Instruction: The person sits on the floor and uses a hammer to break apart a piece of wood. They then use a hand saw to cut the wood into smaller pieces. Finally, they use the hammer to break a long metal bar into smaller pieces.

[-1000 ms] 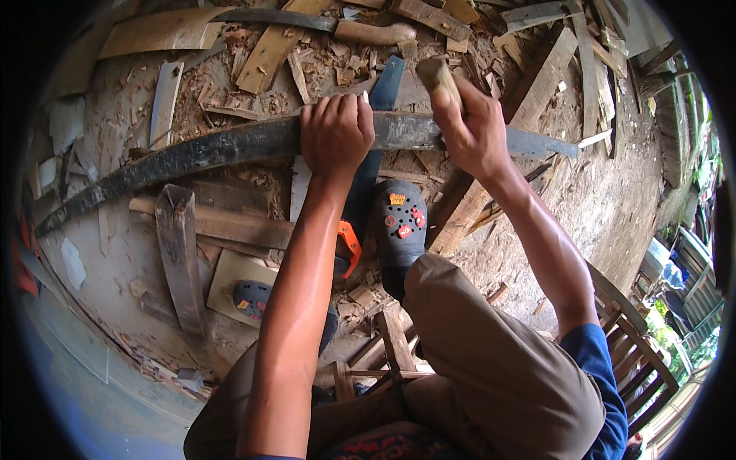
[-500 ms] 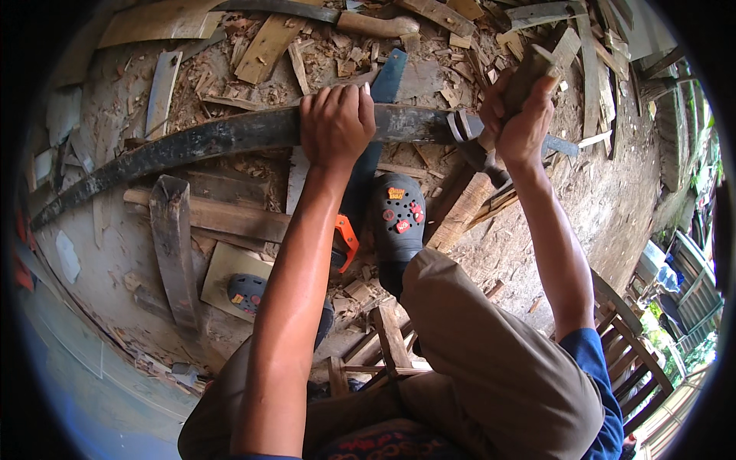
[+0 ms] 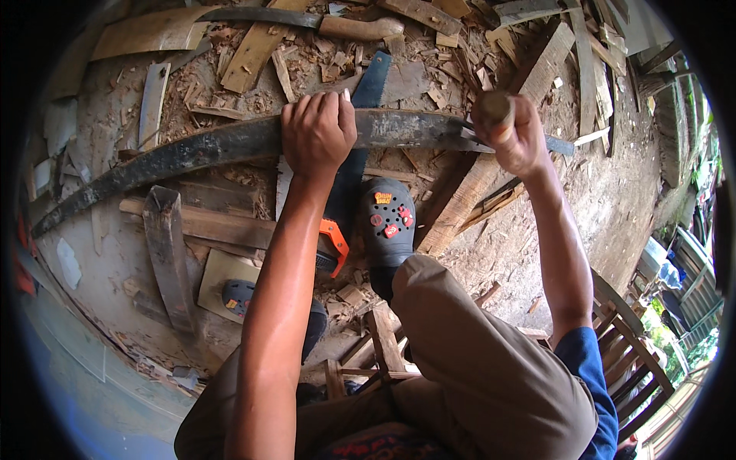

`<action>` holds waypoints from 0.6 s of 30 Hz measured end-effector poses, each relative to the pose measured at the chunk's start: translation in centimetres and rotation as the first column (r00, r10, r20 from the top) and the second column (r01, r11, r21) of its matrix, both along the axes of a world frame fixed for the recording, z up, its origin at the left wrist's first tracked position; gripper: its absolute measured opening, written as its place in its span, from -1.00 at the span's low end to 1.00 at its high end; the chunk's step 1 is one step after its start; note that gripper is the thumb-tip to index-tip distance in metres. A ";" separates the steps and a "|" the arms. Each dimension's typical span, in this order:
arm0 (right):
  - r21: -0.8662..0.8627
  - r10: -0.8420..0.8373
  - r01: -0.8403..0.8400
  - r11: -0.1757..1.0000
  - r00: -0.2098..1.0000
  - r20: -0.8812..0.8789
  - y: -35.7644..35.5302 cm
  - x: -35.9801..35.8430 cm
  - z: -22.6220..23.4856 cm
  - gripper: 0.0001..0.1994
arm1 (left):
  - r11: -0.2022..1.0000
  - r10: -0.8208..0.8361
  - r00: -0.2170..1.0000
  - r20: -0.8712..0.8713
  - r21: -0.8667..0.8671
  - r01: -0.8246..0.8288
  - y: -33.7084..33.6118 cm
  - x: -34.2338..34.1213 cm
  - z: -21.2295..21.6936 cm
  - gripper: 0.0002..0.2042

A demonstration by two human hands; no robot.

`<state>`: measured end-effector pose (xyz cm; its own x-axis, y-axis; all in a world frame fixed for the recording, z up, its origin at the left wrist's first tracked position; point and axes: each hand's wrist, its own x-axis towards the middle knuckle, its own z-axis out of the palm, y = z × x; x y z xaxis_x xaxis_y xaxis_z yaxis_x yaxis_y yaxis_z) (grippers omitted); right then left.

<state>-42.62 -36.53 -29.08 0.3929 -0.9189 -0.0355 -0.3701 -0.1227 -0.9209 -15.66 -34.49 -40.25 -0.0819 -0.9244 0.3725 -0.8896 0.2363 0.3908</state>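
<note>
My left hand (image 3: 316, 138) is closed over the middle of a long, curved, dark wooden piece (image 3: 218, 143) with worn, stained sides. A claw hammer (image 3: 493, 108) is in the closed grip of my right hand (image 3: 521, 146), its handle end turned up toward me. Its head sits against the right part of the curved piece and is mostly hidden by my hand. Beneath the curved piece lies a handsaw (image 3: 372, 81) with a dark blade and an orange handle. My foot in a grey clog (image 3: 389, 220) rests just nearer than the curved piece.
A blade with a wooden handle (image 3: 360, 27) lies at the far side. Wood scraps and chips cover the ground. A thick timber block (image 3: 464, 203) lies right of my foot, a squared post (image 3: 169, 257) to the left. Slatted wooden furniture (image 3: 625, 345) stands at the right.
My right hand has tipped the hammer, so its handle end has swung nearer and its claw shows less. The whole scene has shifted slightly left. My left hand keeps its grip.
</note>
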 end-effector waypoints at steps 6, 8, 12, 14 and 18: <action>0.009 0.363 -0.375 0.927 0.890 -0.277 1.6 2.2 -0.5 -0.30 | 1.000 0.018 1.000 -0.018 -0.003 -0.018 -0.1 -0.2 -0.2 -0.75; 0.020 0.411 -0.455 0.890 0.782 -0.470 1.8 3.7 -0.4 -0.31 | 1.000 0.018 1.000 -0.019 -0.003 -0.018 0.1 -0.2 -0.2 -0.76; -0.060 0.437 -0.446 0.893 0.891 -0.123 1.3 5.9 0.1 -0.36 | 1.000 0.007 0.999 -0.033 0.010 -0.007 0.3 0.0 0.2 -0.75; -0.097 0.506 -0.512 0.854 0.859 -0.079 1.8 7.1 -0.4 -0.39 | 0.999 -0.006 0.999 -0.038 0.037 0.007 0.5 0.0 0.4 -0.76; -0.117 0.451 -0.442 0.889 0.891 0.059 2.4 8.6 0.0 -0.35 | 0.999 -0.016 1.000 -0.025 0.041 0.017 0.6 0.0 0.4 -0.76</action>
<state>-34.04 -34.12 -29.09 0.7599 -0.6429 0.0959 -0.1781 -0.3478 -0.9205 -15.65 -33.94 -39.84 -0.0889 -0.9377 0.3360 -0.8759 0.2342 0.4219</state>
